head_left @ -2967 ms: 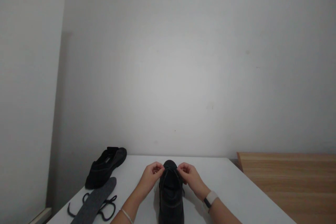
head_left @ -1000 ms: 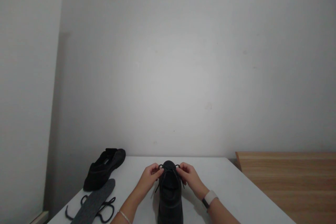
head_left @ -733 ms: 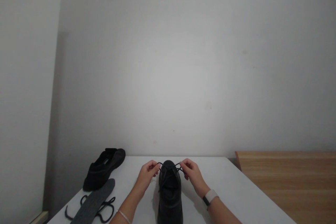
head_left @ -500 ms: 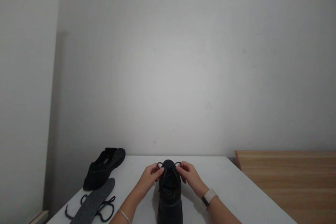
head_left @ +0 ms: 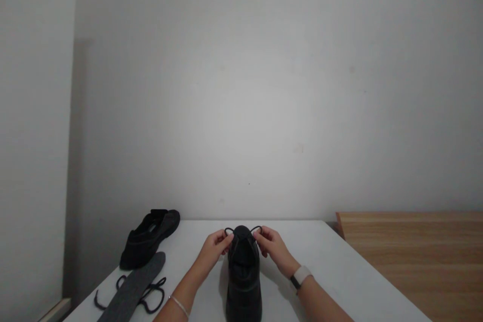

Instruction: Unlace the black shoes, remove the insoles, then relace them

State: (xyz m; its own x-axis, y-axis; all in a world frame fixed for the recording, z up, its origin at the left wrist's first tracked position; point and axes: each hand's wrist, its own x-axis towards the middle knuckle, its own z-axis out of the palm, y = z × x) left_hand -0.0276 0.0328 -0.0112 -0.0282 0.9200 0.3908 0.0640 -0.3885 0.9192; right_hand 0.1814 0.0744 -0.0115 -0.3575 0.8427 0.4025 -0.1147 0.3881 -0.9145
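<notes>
A black lace-up shoe (head_left: 243, 282) stands on the white table (head_left: 339, 271), its toe pointing away from me. My left hand (head_left: 214, 247) is at the shoe's left side, fingers pinched on a loop of the black shoelace (head_left: 228, 232). My right hand (head_left: 272, 246), a watch on its wrist, is at the shoe's right side and pinches the other lace loop. Both loops stick up near the shoe's far end.
A second black shoe (head_left: 149, 239) lies at the table's left rear. A grey insole (head_left: 132, 289) rests in front of it on top of a loose black lace (head_left: 151, 298). A wooden surface (head_left: 411, 256) adjoins the table on the right. A plain wall stands behind.
Both hands have stayed at the shoe's far end, working the lace; the loops pulled out sideways, then drew in, and now stand as small loops above the toe.
</notes>
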